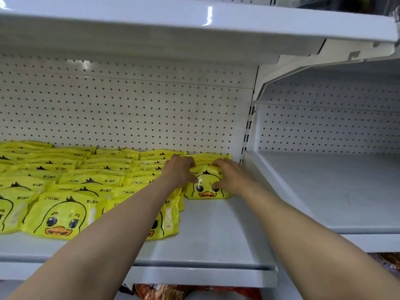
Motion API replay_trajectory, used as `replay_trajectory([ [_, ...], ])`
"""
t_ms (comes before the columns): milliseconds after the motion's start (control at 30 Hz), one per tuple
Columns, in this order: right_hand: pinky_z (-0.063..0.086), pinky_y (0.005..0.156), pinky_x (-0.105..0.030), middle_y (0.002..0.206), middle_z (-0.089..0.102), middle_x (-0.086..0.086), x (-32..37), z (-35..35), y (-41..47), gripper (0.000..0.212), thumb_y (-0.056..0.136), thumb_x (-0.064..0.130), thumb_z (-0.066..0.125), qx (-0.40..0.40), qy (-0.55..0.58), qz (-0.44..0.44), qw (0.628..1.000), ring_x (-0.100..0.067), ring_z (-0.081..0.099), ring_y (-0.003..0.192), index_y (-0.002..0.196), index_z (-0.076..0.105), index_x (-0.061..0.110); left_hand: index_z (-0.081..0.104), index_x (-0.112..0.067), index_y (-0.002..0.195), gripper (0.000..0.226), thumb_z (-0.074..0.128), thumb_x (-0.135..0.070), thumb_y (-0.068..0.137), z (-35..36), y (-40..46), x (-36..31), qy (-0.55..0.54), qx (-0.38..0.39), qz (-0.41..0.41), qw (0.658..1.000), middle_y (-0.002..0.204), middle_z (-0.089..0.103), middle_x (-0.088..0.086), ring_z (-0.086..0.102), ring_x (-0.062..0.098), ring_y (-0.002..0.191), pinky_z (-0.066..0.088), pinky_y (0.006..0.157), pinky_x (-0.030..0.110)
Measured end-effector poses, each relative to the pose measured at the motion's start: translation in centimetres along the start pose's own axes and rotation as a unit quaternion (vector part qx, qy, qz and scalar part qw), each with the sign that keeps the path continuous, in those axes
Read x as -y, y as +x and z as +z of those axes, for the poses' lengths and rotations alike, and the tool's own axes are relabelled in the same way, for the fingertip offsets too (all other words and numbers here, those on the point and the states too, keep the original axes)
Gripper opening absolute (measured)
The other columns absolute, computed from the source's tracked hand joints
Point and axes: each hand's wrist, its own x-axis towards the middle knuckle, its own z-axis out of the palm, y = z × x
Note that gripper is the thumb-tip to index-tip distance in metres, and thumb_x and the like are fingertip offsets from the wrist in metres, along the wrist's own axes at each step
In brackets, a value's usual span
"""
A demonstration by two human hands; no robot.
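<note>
- Grip: the left hand (179,172) and right hand (233,176) both clasped one yellow duck-face wipes pack (205,188), with fingers curled over its top edge and thumbs pressed on its front.
- Position: that pack stood on edge, face forward, on the white shelf (216,234). It was set against the rear packs (208,156) at the right end of the stock, just beside the neighbouring row (142,169).
- Risk, tipping: nothing stood in front of it, so the soft pack would likely flop forward on release unless seated firmly back.
- Risk, snagging: the left forearm lay across the front packs (170,215) of that row, so a careless withdrawal could drag one off the shelf edge.
</note>
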Motion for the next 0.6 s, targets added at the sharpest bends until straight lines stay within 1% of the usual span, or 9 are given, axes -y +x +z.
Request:
replay_trajectory([
  [167, 0.048, 0.093, -0.041, 0.136, 0.049, -0.003, 0.5, 0.4, -0.6, 0.077, 0.075, 0.044, 0.078, -0.016, -0.035, 0.007, 0.999, -0.025, 0.047, 0.126, 0.140, 0.041, 0.025, 0.057, -0.026, 0.123, 0.058, 0.077, -0.046, 0.073, -0.1, -0.7, -0.4, 0.021, -0.013, 0.009, 1.000, 0.115, 0.062, 0.002, 0.041, 0.024, 0.123, 0.042, 0.091, 0.037],
  [267, 0.046, 0.097, -0.043, 0.136, 0.050, -0.005, 0.7, 0.2, -1.1, 0.073, 0.078, 0.045, 0.074, -0.033, -0.038, 0.012, 0.999, -0.027, 0.045, 0.127, 0.140, 0.043, 0.022, 0.055, -0.025, 0.127, 0.061, 0.077, -0.045, 0.074, -0.6, -1.5, -0.8, 0.028, -0.024, 0.014, 0.999, 0.122, 0.060, 0.003, 0.041, 0.026, 0.124, 0.042, 0.093, 0.038],
  [367, 0.045, 0.098, -0.041, 0.137, 0.051, -0.007, 1.0, -0.8, -1.8, 0.064, 0.086, 0.046, 0.066, -0.064, -0.017, 0.014, 0.998, -0.027, 0.043, 0.129, 0.141, 0.043, 0.021, 0.051, -0.025, 0.133, 0.064, 0.077, -0.042, 0.076, -2.1, -2.9, -1.2, 0.028, -0.046, 0.025, 0.998, 0.127, 0.056, 0.006, 0.042, 0.027, 0.126, 0.042, 0.098, 0.040],
  [467, 0.043, 0.100, -0.041, 0.139, 0.051, -0.005, 1.6, -2.3, -3.1, 0.056, 0.091, 0.049, 0.057, -0.090, 0.007, -0.005, 0.996, -0.026, 0.042, 0.130, 0.140, 0.046, 0.022, 0.049, -0.025, 0.135, 0.063, 0.072, -0.044, 0.080, -3.8, -5.4, -1.2, 0.015, -0.069, 0.030, 0.997, 0.128, 0.055, 0.006, 0.042, 0.027, 0.126, 0.042, 0.100, 0.042],
  [533, 0.041, 0.102, -0.041, 0.141, 0.050, -0.004, 2.5, -3.2, -4.1, 0.054, 0.093, 0.051, 0.054, -0.104, 0.018, -0.024, 0.994, -0.026, 0.041, 0.131, 0.139, 0.048, 0.024, 0.049, -0.025, 0.135, 0.060, 0.068, -0.048, 0.082, -4.5, -7.5, -1.0, 0.009, -0.094, 0.027, 0.995, 0.129, 0.055, 0.007, 0.043, 0.027, 0.126, 0.043, 0.099, 0.044],
  [600, 0.038, 0.104, -0.038, 0.144, 0.048, -0.002, 3.6, -3.7, -5.2, 0.053, 0.094, 0.052, 0.052, -0.114, 0.016, -0.056, 0.992, -0.024, 0.038, 0.134, 0.139, 0.048, 0.025, 0.050, -0.024, 0.134, 0.058, 0.063, -0.052, 0.085, -5.0, -9.8, -0.4, 0.021, -0.124, 0.018, 0.992, 0.130, 0.054, 0.008, 0.045, 0.028, 0.125, 0.043, 0.099, 0.044],
])
